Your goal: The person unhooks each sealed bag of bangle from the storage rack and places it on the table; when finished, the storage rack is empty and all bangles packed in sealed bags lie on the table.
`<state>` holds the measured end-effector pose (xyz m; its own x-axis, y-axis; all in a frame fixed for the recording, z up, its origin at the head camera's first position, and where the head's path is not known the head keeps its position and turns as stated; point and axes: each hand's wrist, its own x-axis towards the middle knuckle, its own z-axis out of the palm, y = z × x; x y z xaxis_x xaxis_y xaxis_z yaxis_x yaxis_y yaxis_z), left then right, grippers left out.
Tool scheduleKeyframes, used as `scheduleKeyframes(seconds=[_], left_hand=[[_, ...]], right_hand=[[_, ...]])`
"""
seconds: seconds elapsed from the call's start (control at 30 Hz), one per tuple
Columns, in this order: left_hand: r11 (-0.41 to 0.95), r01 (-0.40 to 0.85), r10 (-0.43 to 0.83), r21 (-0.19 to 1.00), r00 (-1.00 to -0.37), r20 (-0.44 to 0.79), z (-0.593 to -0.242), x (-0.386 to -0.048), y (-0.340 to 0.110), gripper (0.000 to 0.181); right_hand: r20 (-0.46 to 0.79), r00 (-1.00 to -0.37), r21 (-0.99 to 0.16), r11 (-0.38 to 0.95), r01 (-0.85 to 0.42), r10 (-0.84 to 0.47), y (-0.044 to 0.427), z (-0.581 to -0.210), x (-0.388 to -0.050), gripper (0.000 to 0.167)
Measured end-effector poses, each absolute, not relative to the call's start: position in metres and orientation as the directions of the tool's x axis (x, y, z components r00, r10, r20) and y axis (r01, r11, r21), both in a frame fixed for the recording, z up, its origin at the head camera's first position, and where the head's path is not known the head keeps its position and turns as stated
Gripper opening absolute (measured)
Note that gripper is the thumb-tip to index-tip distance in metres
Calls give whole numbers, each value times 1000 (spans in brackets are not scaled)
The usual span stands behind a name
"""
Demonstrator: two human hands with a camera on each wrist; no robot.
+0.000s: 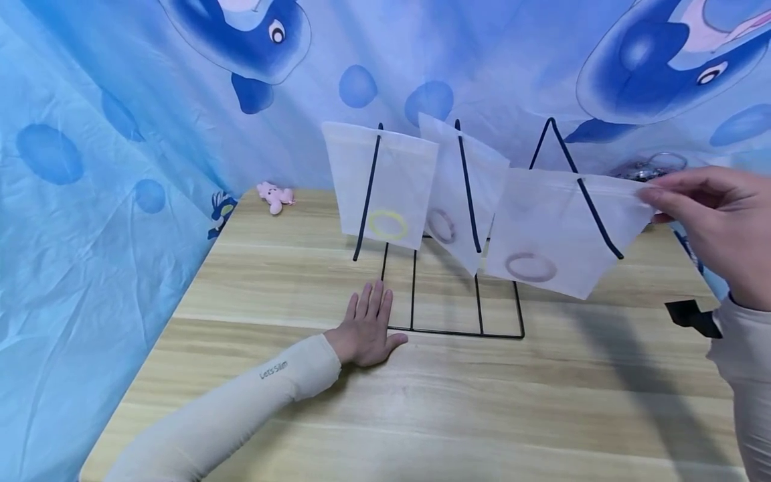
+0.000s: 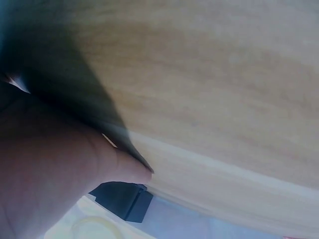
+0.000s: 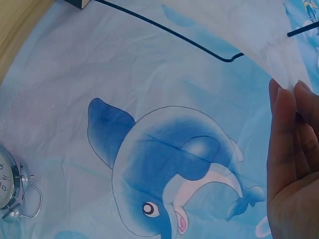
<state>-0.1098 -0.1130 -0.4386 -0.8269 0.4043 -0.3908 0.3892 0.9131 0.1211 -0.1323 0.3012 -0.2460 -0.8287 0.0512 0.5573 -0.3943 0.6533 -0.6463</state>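
Note:
A black wire rack (image 1: pixel 414 294) stands on the wooden table, with three frosted zip bags hung on its upright prongs. In the left bag (image 1: pixel 403 167) a yellow ring-shaped band shows through; the middle bag (image 1: pixel 482 167) and the right bag (image 1: pixel 542 214) each hold a dull pinkish ring. My right hand (image 1: pixel 723 221) pinches the upper right corner of the right bag, which hangs from the right prong; the right wrist view shows thumb and fingertips at the bag's edge. Flat on the table, fingers straight, my left hand (image 1: pixel 369 328) rests at the rack's front left corner.
A small pink toy (image 1: pixel 276 196) lies at the table's back left. Behind the right bag is a metal alarm clock (image 3: pixel 7 181), mostly hidden in the head view. A blue curtain (image 1: pixel 108 268) with dolphin prints hangs behind and left of the table.

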Motion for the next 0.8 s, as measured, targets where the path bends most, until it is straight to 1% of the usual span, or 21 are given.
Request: scheduleKeyframes(seconds=[0.07,0.17,0.3,0.4,0.5,0.6,0.77,0.8], left_hand=[[912,392,408,124,-833,-374,-436,-109,-113,89],[911,396,409,114,-834,-371,-435,-109,-112,88],[916,382,400,127,-833,-381,-445,-113,-114,90],[917,373,398,139,-835,-379,-452,-115,-117,91],[914,376,405,150,-837,-368,-454,-115,-117,91],[912,382,410,149,-832,-374,-452,-115,-116,91],[910,390,414,141,-828,-378,-448,-115,-115,91],[910,390,413,139,-829,-377,-448,-116,-115,91]], right_hand=[[588,-808,-631,639,-439,25,302,-247,-129,16],[617,-787,-626,602,-495,-4,303,-248,-125,25],[623,-782,-623,590,-514,-23,305,-250,-119,35],[631,-775,-613,586,-530,-41,307,-252,-115,28],[640,-766,-618,553,-559,-60,311,-256,-110,21],[637,-769,-626,541,-562,-62,316,-262,-104,21],[593,-805,-666,550,-503,-18,322,-269,-93,35],[586,-810,-674,547,-495,-12,323,-269,-91,35]])
